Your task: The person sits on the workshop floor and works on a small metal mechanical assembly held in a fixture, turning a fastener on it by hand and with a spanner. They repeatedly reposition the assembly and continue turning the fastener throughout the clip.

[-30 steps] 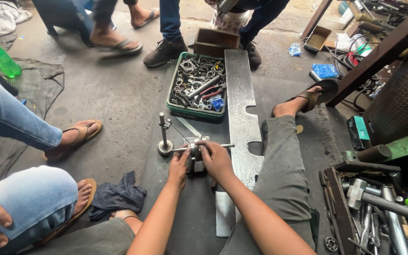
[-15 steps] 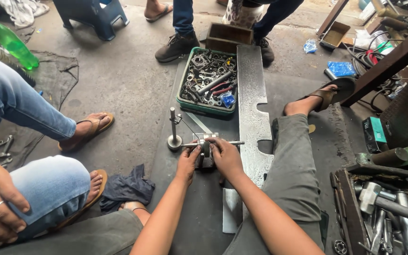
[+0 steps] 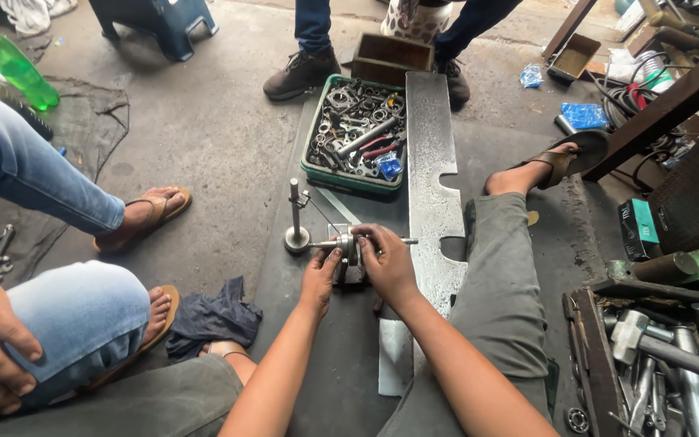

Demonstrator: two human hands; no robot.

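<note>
1. Metal shaft assembly [image 3: 352, 244], a small grey part with a thin rod sticking out to the right, sits on the dark floor mat [image 3: 317, 356] between the person's knees, just right of an upright metal pin on a round base [image 3: 295, 220].
2. Left hand [image 3: 319, 277] touches the assembly from below and the left, with its fingers curled against it.
3. Right hand [image 3: 388, 260] lies over the top and right side of the assembly, fingers wrapped on it; both hands are close together on the part, though how tightly they grip is hard to judge from this height.
4. Just right of the hands lies a long notched steel plate [image 3: 432, 162], running away from the person.
5. Beyond the pin stands a green tray [image 3: 314, 170] filled with wrenches, rings and other loose metal parts.
6. A dark crumpled rag [image 3: 212, 317] lies on the floor to the left, near a sandalled foot.
7. A seated person in blue jeans [image 3: 50, 307] is at the far left, one ringed hand resting on a knee.
8. A green plastic bottle [image 3: 10, 61] lies at the upper left, and a box of hammers and tools [image 3: 657, 356] sits at the lower right.
</note>
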